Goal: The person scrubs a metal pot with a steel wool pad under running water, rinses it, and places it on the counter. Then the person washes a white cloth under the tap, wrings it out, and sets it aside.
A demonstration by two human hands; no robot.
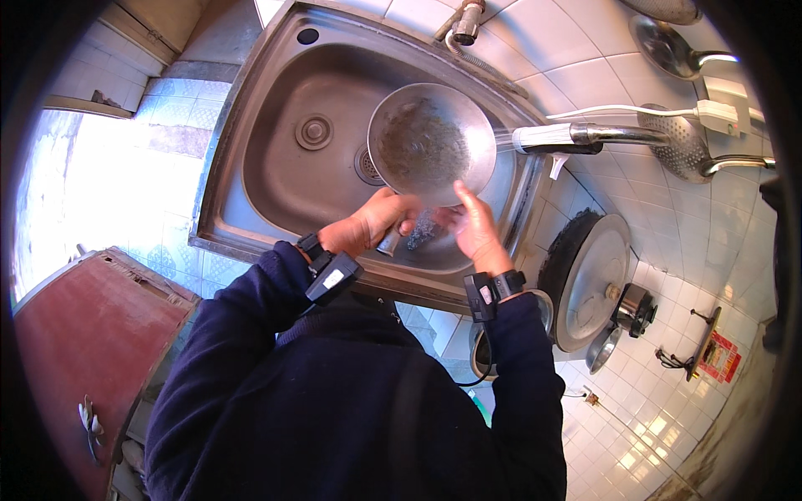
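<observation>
A shallow round metal pan (pixel 432 141), its inside marked with brownish residue, is held over the sink basin (pixel 282 181). My left hand (pixel 379 219) is closed around the pan's handle (pixel 390 241), the end of which sticks out below the fist. By the near right rim is my right hand (pixel 474 228), thumb apart from its blurred fingers; its thumb overlaps the rim, and I cannot tell whether it presses there. Between my hands, a grey mesh-like clump (pixel 423 230), perhaps a steel wool scourer, shows against the basin. Water runs from the faucet (pixel 551 136) onto the pan's right side.
Two drains, one with a round strainer (pixel 314 131), are in the basin. On the tiled wall hang a ladle (pixel 664 47) and a perforated skimmer (pixel 677 141), near a plugged-in white cord (pixel 717 116). A large lidded pot (pixel 592 282) stands at right; a red-brown board (pixel 100 344) lies left.
</observation>
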